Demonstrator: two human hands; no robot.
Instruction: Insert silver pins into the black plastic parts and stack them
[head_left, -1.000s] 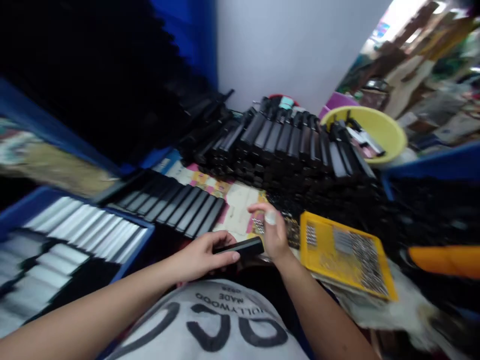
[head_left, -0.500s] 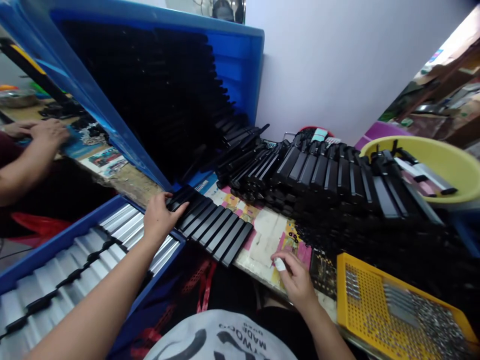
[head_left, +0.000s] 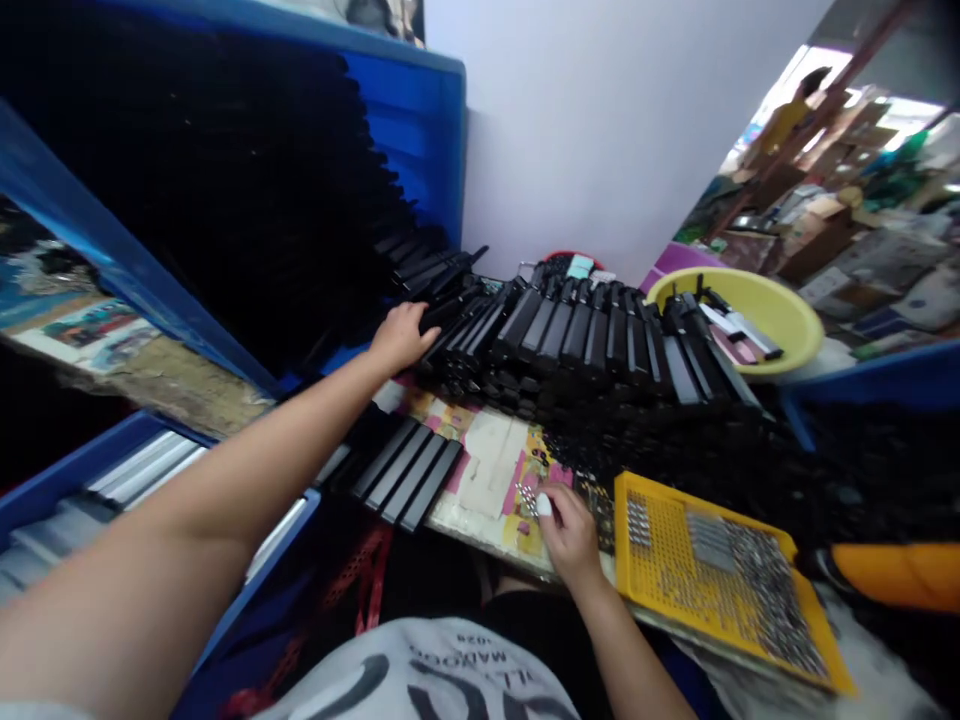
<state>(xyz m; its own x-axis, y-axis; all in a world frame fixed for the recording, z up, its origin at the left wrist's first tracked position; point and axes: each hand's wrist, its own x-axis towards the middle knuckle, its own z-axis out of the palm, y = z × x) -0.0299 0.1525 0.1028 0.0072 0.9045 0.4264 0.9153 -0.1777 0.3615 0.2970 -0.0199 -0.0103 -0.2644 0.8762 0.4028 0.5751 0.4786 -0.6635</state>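
My left hand (head_left: 400, 337) reaches far forward and rests on the left end of a big heap of black oblong parts (head_left: 592, 335), fingers curled over one of them. My right hand (head_left: 568, 525) lies at the near table edge, fingers pinched over a small cluster of shiny metal pins (head_left: 527, 497), with a white cap on one fingertip. A short row of flat black parts (head_left: 401, 470) lies side by side between the two hands.
A yellow perforated tray (head_left: 712, 570) full of small metal pins sits right of my right hand. A yellow basin (head_left: 780, 315) holds a few parts at the back right. Blue crates (head_left: 427, 120) of black parts stand left, one with silver bars (head_left: 150, 465).
My left hand left the row of flat black parts and reached forward to the big heap. My right hand stayed at the table edge by the pins. The view swung right.
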